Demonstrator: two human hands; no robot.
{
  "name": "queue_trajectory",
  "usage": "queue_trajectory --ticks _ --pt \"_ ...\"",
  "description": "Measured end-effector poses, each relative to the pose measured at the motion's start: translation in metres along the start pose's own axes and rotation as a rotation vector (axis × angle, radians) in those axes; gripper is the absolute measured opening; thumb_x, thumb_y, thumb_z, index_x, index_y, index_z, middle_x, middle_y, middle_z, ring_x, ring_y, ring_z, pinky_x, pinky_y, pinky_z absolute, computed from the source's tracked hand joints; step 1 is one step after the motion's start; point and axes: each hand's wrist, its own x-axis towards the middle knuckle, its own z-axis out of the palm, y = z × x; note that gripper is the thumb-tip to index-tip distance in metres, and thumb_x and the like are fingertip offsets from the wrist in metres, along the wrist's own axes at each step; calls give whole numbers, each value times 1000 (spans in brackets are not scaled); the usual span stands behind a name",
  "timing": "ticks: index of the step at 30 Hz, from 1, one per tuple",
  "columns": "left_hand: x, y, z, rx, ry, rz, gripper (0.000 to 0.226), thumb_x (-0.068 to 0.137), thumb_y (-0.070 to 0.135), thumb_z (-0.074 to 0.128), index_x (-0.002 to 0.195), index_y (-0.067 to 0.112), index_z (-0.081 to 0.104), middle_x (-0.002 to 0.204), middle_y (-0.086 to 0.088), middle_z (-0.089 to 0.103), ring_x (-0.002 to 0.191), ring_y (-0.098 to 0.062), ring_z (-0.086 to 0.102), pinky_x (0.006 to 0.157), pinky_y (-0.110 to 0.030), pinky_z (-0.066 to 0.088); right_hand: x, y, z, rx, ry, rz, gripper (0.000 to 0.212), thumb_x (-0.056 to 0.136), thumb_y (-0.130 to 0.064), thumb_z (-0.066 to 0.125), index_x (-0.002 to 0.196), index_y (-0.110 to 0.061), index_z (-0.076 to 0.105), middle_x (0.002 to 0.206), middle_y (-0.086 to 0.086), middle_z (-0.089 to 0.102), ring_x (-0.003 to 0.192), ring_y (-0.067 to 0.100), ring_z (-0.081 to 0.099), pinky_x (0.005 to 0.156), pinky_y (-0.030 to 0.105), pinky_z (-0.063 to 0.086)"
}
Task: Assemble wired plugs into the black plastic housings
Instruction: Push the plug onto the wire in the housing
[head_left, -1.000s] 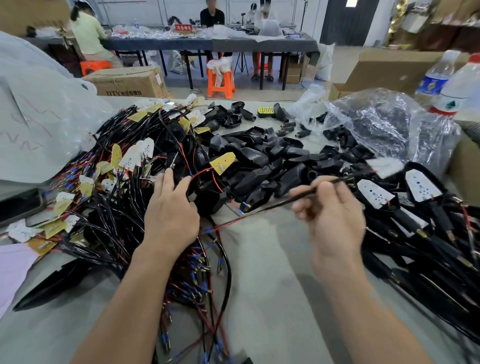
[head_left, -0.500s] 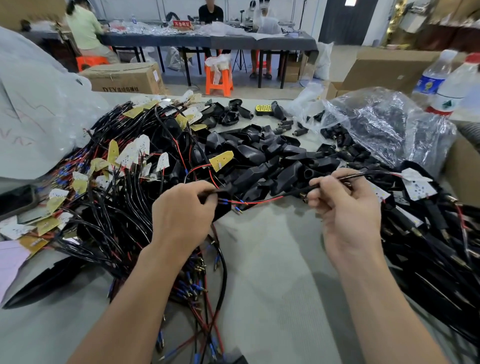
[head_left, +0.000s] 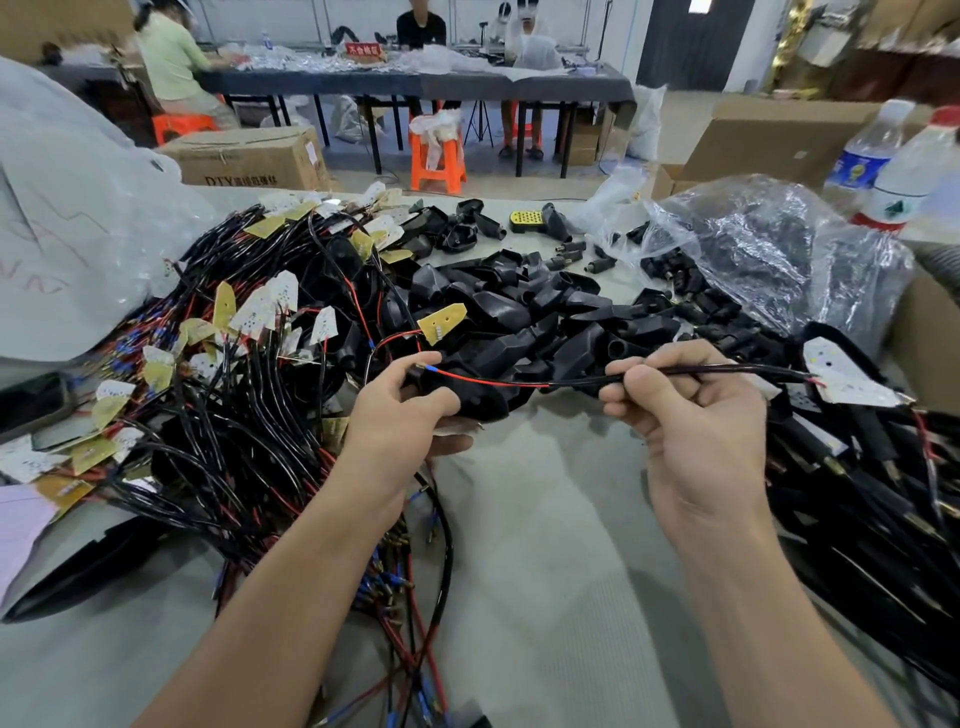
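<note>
My left hand (head_left: 402, 410) grips a black plastic housing (head_left: 480, 397) just above the table. My right hand (head_left: 685, 415) pinches a black sheathed cable (head_left: 727, 370) whose red wire (head_left: 488, 381) with a blue-tipped end runs left to the top of the housing by my left thumb. The cable's other end carries a small white circuit board (head_left: 844, 376) to the right. A heap of loose black housings (head_left: 524, 312) lies behind my hands. A tangle of wired plugs with yellow and white boards (head_left: 249, 364) fills the left.
Finished black assemblies (head_left: 883, 493) are piled at the right. A clear plastic bag of black parts (head_left: 769, 254) sits behind them, with two water bottles (head_left: 893, 171) at the far right. A white bag (head_left: 62, 234) rises at the left. People sit at a far table (head_left: 415, 83).
My left hand left the wire tangle, picked up a black housing and lifted it toward the middle. My right hand brought the cable lower and nearer, and its red wire now reaches the housing.
</note>
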Motion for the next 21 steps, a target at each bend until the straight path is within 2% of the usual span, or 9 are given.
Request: queue_trajectory --ticks 5,9,12,15,17,21 --pt "3 4 -6 -115 -156 -105 24 100 -2 57 121 4 67 103 -16 79 82 -21 79 59 -21 59 2 0 -4 20 18 26 22 89 16 60 85 -6 60 78 12 74 62 20 69 59 25 56" --pt "7 5 -14 -149 -191 -93 30 100 -5 54 123 10 67 108 -16 79 89 -22 79 63 -22 60 4 -1 -5 8 28 18 27 88 17 58 82 -9 60 76 11 73 57 20 65 56 24 54" --pt "9 4 -18 -106 -176 -68 29 99 -5 58 123 8 67 112 -17 78 94 -24 79 64 -21 60 5 -2 -6 88 34 73 29 89 15 56 80 -12 59 75 9 72 56 18 63 57 24 54" --pt "11 2 -20 -64 -185 -77 26 96 -5 63 121 3 68 115 -19 76 92 -21 78 67 -20 60 5 -1 -6 85 54 107 26 90 15 57 82 -10 59 74 8 71 57 18 64 57 23 54" --pt "11 1 -21 -56 -194 -79 32 94 -5 66 125 4 67 114 -19 75 90 -19 77 69 -19 60 5 0 -7 29 75 91 24 90 15 58 84 -8 60 74 9 71 58 18 64 58 24 55" --pt "12 0 -24 -32 -179 -65 29 91 -6 70 118 3 69 102 -13 71 80 -15 76 67 -17 59 5 1 -8 -50 79 52 23 89 17 59 84 -6 60 73 10 72 55 18 64 56 24 55"
